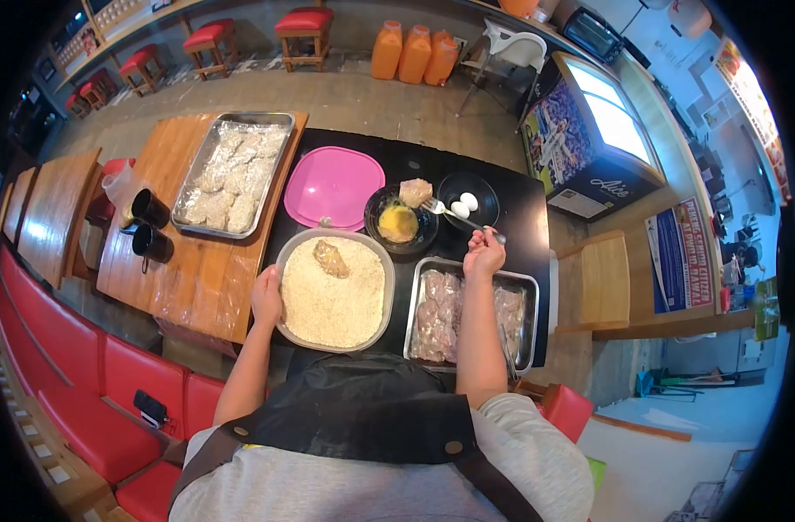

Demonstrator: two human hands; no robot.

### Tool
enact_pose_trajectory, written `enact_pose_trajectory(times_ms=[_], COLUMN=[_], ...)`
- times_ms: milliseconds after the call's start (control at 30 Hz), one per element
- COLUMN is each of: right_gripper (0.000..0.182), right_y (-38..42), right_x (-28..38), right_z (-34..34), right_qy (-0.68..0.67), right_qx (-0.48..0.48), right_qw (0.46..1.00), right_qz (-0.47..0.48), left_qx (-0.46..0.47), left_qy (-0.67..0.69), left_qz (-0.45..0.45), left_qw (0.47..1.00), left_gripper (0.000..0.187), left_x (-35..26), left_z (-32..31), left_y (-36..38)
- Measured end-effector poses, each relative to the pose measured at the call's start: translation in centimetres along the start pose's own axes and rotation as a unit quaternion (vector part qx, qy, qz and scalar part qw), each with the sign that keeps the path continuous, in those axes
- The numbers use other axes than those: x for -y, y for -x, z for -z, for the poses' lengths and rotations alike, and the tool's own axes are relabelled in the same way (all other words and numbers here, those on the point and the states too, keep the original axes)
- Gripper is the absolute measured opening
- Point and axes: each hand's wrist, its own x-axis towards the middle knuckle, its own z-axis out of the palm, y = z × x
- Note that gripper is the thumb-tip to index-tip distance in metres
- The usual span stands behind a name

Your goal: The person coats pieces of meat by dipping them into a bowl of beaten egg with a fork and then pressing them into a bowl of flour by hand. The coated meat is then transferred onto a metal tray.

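My right hand (484, 254) is closed on the handle of a fork (438, 207), which bears a piece of meat (415, 192) over the rim of a black bowl of beaten egg (399, 224). My left hand (267, 297) rests, fingers stretched out, against the left side of a square tub of crumbs (334, 304). One egg-coated piece (329, 258) lies on the crumbs. Two white eggs (463, 205) sit in a dark plate (493, 209) to the right. Below my right forearm, a metal tray (531, 322) holds raw meat (438, 315).
A pink lid (335, 187) lies behind the tub. On the wooden table (201, 291) at left stand a metal tray of coated pieces (232, 178) and two black mugs (151, 209). Red stools (208, 36), orange jugs (415, 54) and a white high chair (512, 50) are farther back.
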Motion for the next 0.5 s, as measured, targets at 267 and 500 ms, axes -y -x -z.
enact_pose_trajectory(times_ms=[267,500], right_gripper=[0.009,0.007], right_y=[-0.1,4.9], right_x=[-3.0,-0.1], right_z=[3.8,-1.4], right_qy=[0.087,0.077], right_qx=[-0.045,0.081], right_qw=[0.995,0.99], right_qz=[-0.026,-0.09], left_qx=[0.002,0.02], left_qy=[0.031,0.059], left_qz=[0.015,0.01], left_qw=[0.999,0.998], left_gripper=[0.033,0.045], left_x=[-1.0,-1.1], left_z=[0.2,0.6], left_y=[0.3,0.3])
